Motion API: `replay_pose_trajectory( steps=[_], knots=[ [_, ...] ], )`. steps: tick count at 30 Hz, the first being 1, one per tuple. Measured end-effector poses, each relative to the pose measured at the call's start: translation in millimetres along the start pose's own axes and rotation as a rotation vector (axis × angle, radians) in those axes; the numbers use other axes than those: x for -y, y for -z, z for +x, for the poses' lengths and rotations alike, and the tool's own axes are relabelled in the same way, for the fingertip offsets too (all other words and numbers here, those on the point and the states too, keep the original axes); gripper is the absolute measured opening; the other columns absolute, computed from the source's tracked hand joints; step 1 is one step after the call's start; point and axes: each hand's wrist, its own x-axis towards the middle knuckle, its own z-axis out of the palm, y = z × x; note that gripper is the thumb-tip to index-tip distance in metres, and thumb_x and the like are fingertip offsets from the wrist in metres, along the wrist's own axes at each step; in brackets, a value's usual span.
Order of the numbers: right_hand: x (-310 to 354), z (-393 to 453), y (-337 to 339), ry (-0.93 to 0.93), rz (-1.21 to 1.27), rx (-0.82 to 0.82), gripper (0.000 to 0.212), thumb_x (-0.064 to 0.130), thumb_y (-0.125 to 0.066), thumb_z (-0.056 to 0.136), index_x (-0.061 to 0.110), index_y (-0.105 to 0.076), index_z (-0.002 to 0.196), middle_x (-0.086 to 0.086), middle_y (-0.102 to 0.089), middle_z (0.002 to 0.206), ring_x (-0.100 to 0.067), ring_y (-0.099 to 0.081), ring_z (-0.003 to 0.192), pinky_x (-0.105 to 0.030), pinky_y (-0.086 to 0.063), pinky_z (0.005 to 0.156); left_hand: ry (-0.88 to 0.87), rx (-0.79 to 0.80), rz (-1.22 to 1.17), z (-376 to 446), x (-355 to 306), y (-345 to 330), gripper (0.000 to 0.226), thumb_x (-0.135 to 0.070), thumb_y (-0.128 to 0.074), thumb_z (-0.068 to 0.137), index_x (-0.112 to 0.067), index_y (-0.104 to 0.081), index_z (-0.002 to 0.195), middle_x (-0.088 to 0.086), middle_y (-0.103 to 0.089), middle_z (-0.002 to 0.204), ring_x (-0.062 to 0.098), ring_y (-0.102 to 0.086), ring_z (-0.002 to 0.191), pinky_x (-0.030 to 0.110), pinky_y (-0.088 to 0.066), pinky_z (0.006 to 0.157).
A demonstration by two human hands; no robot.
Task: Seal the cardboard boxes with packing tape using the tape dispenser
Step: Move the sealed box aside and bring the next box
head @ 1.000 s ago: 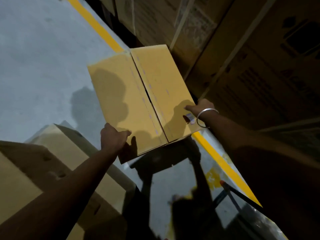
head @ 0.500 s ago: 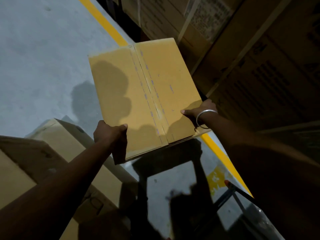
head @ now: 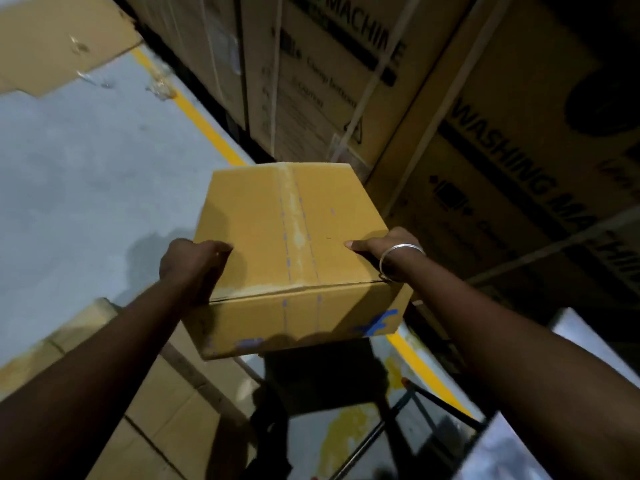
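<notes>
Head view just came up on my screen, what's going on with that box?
A person holds a small cardboard box in the air with both hands, the left hand gripping its left edge and the right hand its right edge. A strip of tape already runs along the top seam and down the near side. No tape dispenser is in view. Large washing machine cartons are stacked just beyond, past a yellow floor line.
</notes>
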Motion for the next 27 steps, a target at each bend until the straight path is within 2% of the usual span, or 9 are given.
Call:
replay_pose_trajectory(
  steps=[2,5,8,11,14,17,20,23,27],
  knots=[
    [9.7,-38.5,28.5,0.026,-0.017,-0.035,0.079,0.06,-0.085,0.069,0.006,-0.061,0.122,-0.011,-0.064,0.118,-0.028,-0.057,0.083,-0.034,-0.05,0.068,-0.053,0.007,0.0,-31.3,-22.5,32.2,0.049,-0.05,-0.081,0.071,-0.005,-0.061,0.076,0.007,-0.06,0.067,0.033,-0.066,0.069,0.03,-0.042,0.056],
    [20.5,-96.4,71.6,0.067,-0.01,-0.107,0.066,0.065,-0.086,0.061,0.016,-0.059,0.096,-0.009,-0.068,0.109,-0.03,-0.063,0.092,-0.043,-0.057,0.085,-0.109,-0.02,-0.021,-84.7,-52.5,78.1,0.049,-0.045,-0.083,0.07,-0.003,-0.058,0.075,0.008,-0.051,0.06,0.039,-0.063,0.07,0.031,-0.037,0.056],
    [16.8,-159.7,114.2,0.122,0.02,-0.126,0.069,0.066,-0.086,0.059,0.016,-0.056,0.095,-0.007,-0.066,0.1,-0.029,-0.064,0.089,-0.045,-0.058,0.085,-0.149,-0.014,-0.078,-144.2,-74.2,119.9,0.056,-0.048,-0.087,0.058,-0.003,-0.063,0.08,0.022,-0.061,0.071,0.037,-0.063,0.071,0.031,-0.042,0.06],
    [-14.3,-220.8,147.7,0.16,0.053,-0.148,0.075,0.072,-0.084,0.053,0.011,-0.064,0.092,-0.007,-0.069,0.091,-0.03,-0.066,0.084,-0.047,-0.058,0.085,-0.203,-0.045,-0.069,-217.3,-82.7,146.9,0.053,-0.048,-0.084,0.065,-0.005,-0.066,0.09,0.013,-0.068,0.086,0.033,-0.064,0.079,0.033,-0.042,0.059],
    [-68.4,-279.9,169.8,0.174,0.067,-0.228,0.071,0.076,-0.081,0.053,0.014,-0.065,0.085,-0.007,-0.068,0.085,-0.031,-0.065,0.081,-0.045,-0.058,0.082,-0.281,-0.04,-0.077,-294.4,-74.7,154.5,0.05,-0.049,-0.084,0.062,-0.008,-0.068,0.085,0.008,-0.071,0.084,0.032,-0.067,0.078,0.038,-0.052,0.066],
    [-140.9,-336.1,183.8,0.151,0.094,-0.305,0.073,0.079,-0.079,0.054,0.013,-0.065,0.083,-0.007,-0.067,0.084,-0.032,-0.064,0.081,-0.044,-0.058,0.078,-0.334,-0.005,-0.078,-360.7,-52.8,143.4,0.051,-0.052,-0.084,0.054,-0.012,-0.07,0.082,0.007,-0.073,0.082,0.033,-0.069,0.075,0.051,-0.059,0.079],
    [-225.6,-381.4,187.2,0.076,0.179,-0.385,0.077,0.079,-0.081,0.05,0.012,-0.066,0.086,-0.007,-0.067,0.087,-0.033,-0.063,0.08,-0.04,-0.057,0.073,-0.409,0.034,-0.042,-429.0,-26.4,116.7,0.047,-0.048,-0.085,0.064,-0.012,-0.065,0.087,0.005,-0.071,0.087,0.032,-0.067,0.078,0.049,-0.058,0.08],
    [-310.9,-421.8,186.3,0.005,0.258,-0.455,0.085,0.087,-0.074,0.038,0.013,-0.063,0.078,-0.013,-0.072,0.086,-0.035,-0.068,0.08,-0.036,-0.051,0.065,-0.473,0.095,-0.022,-486.8,2.3,81.5,0.046,-0.047,-0.086,0.069,-0.019,-0.058,0.093,0.005,-0.07,0.094,0.032,-0.067,0.083,0.048,-0.057,0.081],
    [-412.0,-471.3,183.8,-0.064,0.312,-0.565,0.08,0.083,-0.076,0.043,0.017,-0.064,0.088,-0.006,-0.067,0.085,-0.033,-0.065,0.08,-0.037,-0.053,0.063,-0.543,0.172,0.044,-548.0,35.0,31.2,0.052,-0.047,-0.085,0.069,-0.02,-0.065,0.109,0.005,-0.071,0.108,0.033,-0.066,0.095,0.043,-0.054,0.082]
  ],
)
